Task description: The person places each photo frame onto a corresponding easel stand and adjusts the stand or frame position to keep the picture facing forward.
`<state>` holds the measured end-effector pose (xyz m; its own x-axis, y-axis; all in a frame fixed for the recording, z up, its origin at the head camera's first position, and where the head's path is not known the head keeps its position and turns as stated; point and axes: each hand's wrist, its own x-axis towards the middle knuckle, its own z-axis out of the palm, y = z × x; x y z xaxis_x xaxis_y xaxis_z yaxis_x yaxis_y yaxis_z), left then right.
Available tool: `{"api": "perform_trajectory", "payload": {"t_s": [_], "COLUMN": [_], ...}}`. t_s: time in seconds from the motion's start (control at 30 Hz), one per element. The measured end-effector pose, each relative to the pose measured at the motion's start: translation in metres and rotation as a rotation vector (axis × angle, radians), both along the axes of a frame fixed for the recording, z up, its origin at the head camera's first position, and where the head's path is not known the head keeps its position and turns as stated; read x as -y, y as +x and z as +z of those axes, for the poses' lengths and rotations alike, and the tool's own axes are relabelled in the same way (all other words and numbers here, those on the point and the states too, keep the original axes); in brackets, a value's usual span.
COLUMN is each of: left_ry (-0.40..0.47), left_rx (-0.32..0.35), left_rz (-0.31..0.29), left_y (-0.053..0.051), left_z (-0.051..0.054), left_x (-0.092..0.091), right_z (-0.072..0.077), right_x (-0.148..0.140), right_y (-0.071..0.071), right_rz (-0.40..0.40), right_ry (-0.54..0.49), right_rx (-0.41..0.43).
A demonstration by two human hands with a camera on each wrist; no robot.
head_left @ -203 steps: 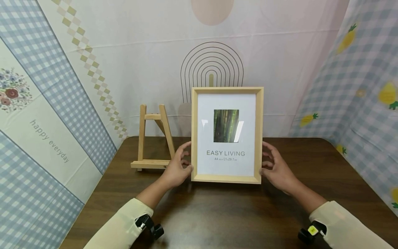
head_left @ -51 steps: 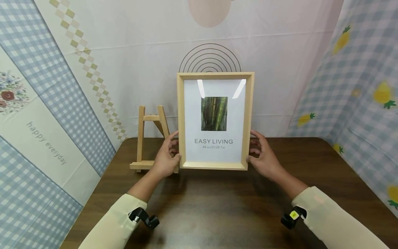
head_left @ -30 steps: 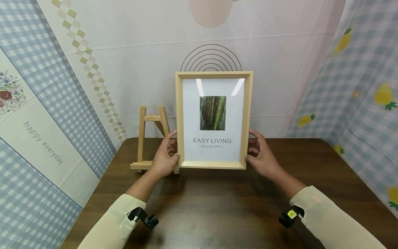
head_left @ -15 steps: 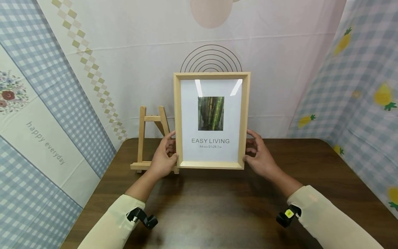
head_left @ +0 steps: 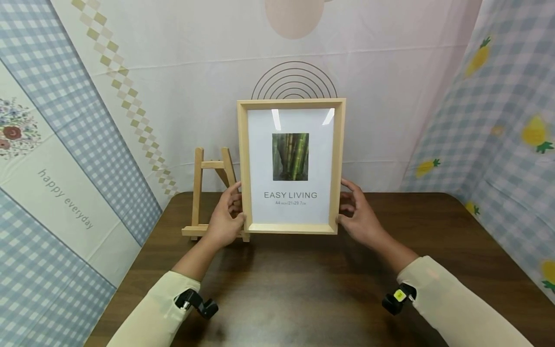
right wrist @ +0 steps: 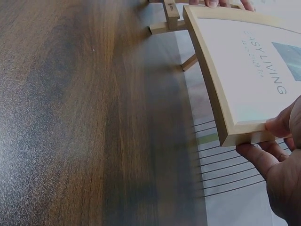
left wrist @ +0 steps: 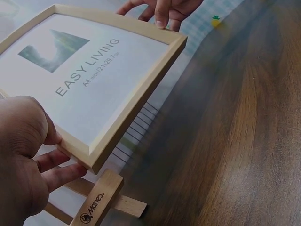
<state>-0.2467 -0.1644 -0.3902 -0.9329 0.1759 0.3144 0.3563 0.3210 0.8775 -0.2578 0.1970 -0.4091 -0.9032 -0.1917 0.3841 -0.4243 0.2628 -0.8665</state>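
left hand (head_left: 226,219) and right hand (head_left: 362,214), two in all, grip one picture frame (head_left: 289,229) between them, held up over one table (head_left: 286,284).
seen from the frame in the head view, the hands pinch its sides at 8 and 4 o'clock, thumbs in front; inside it sits one white sheet (head_left: 261,166) with one bamboo picture (head_left: 290,157); one wooden easel (head_left: 197,188) stands between 8 and 9 o'clock, partly behind the left hand; one pale cloth (head_left: 381,72) hangs at 12.

frame (head_left: 291,212) reads "easy living", "a4"; easel (left wrist: 99,195), "maries"; cloth (head_left: 65,198), "happy everyday".
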Motion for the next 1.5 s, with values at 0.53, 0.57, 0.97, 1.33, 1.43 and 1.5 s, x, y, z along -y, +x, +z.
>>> {"api": "perform_trajectory", "payload": {"t_s": [0.53,0.57,0.97,1.33,1.43,1.5], "left_ry": [0.01,0.011,-0.005,0.0,-0.005,-0.007], "left_rx": [-0.014,-0.012,0.012,-0.025,-0.024,-0.023], "left_rz": [0.014,0.016,0.025,0.043,0.045,0.048], "left_y": [-0.009,-0.009,0.011,-0.01,-0.011,-0.01], "left_z": [-0.013,-0.013,0.013,-0.013,-0.013,-0.012], "left_x": [0.01,0.01,0.006,0.018,0.019,0.019], "right_z": [0.001,0.0,-0.001,-0.004,-0.003,-0.003], "right_x": [0.007,0.007,0.014,0.018,0.02,0.021], "right_y": [-0.001,-0.001,-0.002,-0.004,-0.005,-0.006], "right_rz": [0.0,-0.001,0.006,0.007,0.008,0.01], "right_ry": [0.0,0.0,-0.021,-0.026,-0.031,-0.034], "right_rx": [-0.008,-0.009,-0.014,-0.013,-0.021,-0.028]}}
